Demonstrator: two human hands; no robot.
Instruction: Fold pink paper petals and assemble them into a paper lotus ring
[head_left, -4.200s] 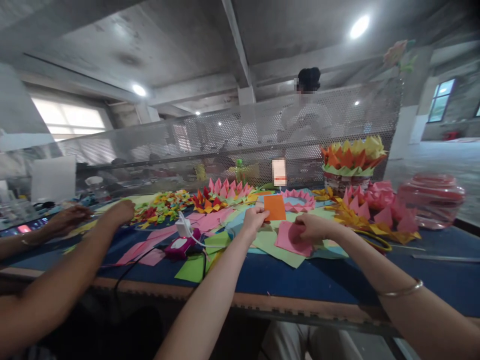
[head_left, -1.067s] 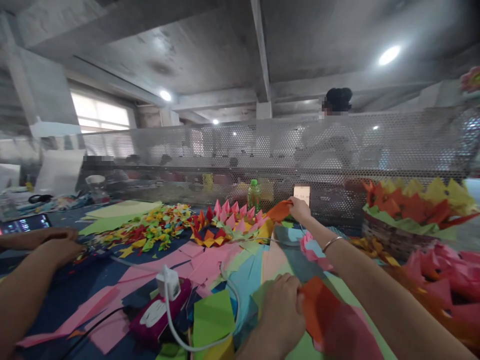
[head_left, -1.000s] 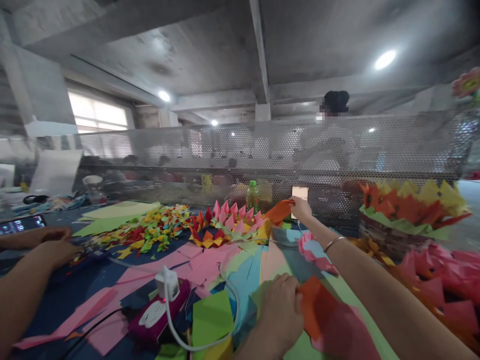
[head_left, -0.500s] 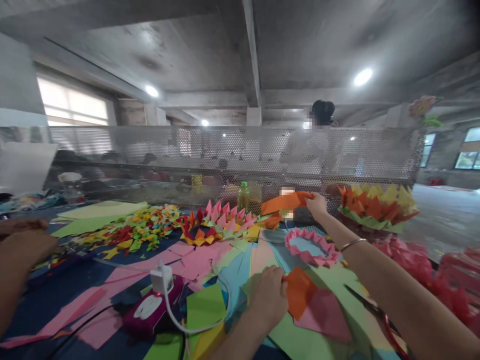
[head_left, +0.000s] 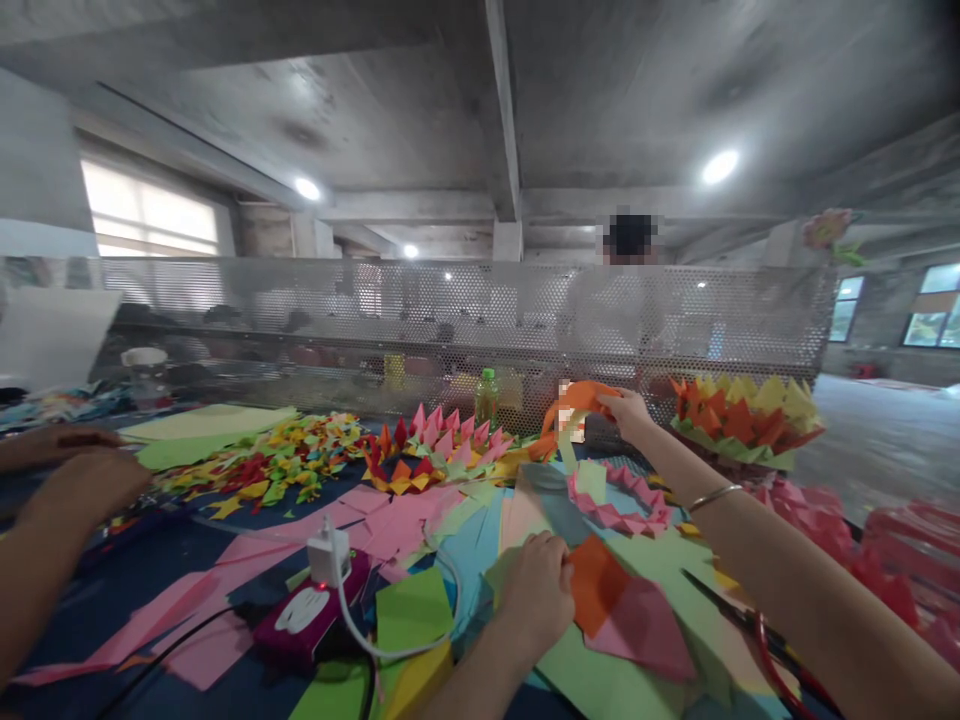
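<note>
My left hand [head_left: 534, 590] is closed low in the middle of the view, its fingertips on the left edge of a folded orange paper [head_left: 598, 585]. Under that paper lies a pink piece [head_left: 645, 632]. Further forward, my right hand [head_left: 626, 415], with a bracelet at the wrist, pinches the end of an orange paper strip [head_left: 581, 397]. The strip arches down to the left. A pale green paper piece [head_left: 591, 480] hangs near it, over a ring of folded pink paper [head_left: 621, 515].
A co-worker's hands [head_left: 97, 470] are at the far left. Scissors [head_left: 731, 610] lie beneath my right forearm. A purple power strip [head_left: 311, 615] with a white charger and cables stands left of my left hand. Behind are paper scraps [head_left: 277, 455], a green-capped bottle [head_left: 487, 398] and a perforated screen [head_left: 337, 300].
The orange strip has gone from nearly straight to a downward curve, with pale green paper now showing over the pink ring. The co-worker's hands shifted right. The person beyond the screen has turned.
</note>
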